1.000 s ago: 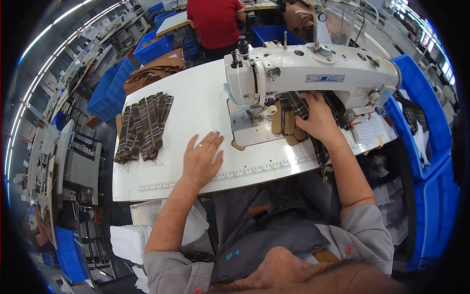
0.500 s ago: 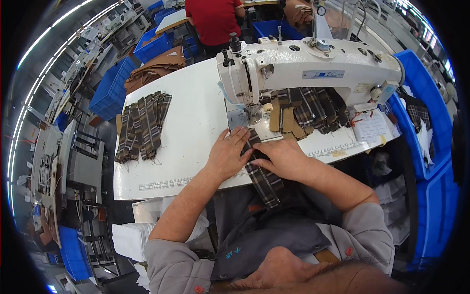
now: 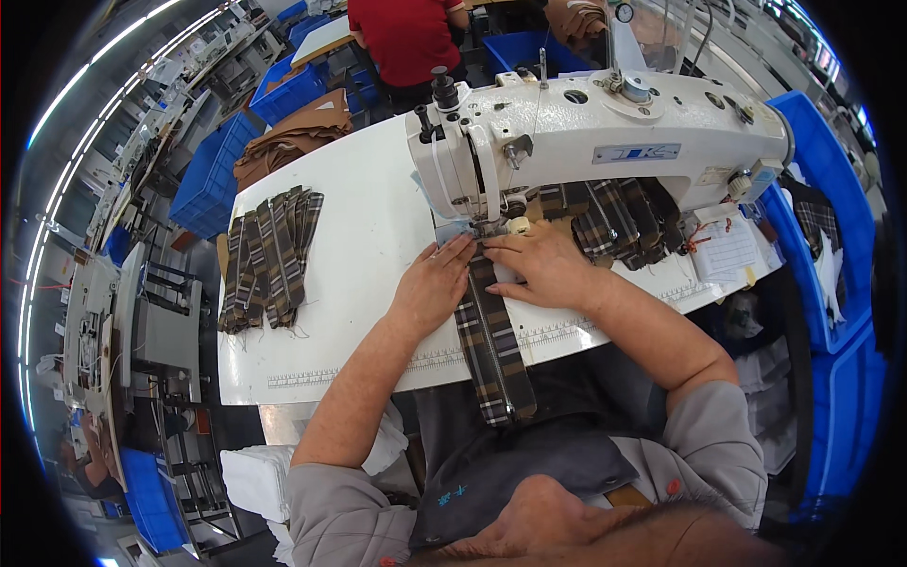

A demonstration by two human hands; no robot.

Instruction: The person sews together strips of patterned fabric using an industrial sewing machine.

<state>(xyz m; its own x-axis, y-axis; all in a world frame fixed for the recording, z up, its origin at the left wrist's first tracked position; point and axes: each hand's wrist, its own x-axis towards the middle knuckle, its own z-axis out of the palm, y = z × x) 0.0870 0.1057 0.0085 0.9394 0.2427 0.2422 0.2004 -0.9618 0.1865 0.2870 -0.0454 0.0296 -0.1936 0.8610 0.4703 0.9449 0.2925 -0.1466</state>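
Note:
A dark brown plaid strip with a lengthwise zipper-like line runs from the presser foot of the white sewing machine down over the table's front edge. My left hand rests on its left side, fingers stretched flat, tips close below the needle area. My right hand lies on its right side, fingers extended toward the foot, thumb across the strip. More plaid strips and tan pieces lie under the machine arm. Another pile of plaid strips lies on the table's left.
Blue bins stand at the right and others at back left. Brown cut pieces sit by the far edge. A paper pad lies at right. A person in red is beyond the table. White bundles sit below left.
A plaid strip has been drawn out from under the machine arm to the front. My right hand moved left onto it; my left hand moved right and up, and both shifted closer to the needle.

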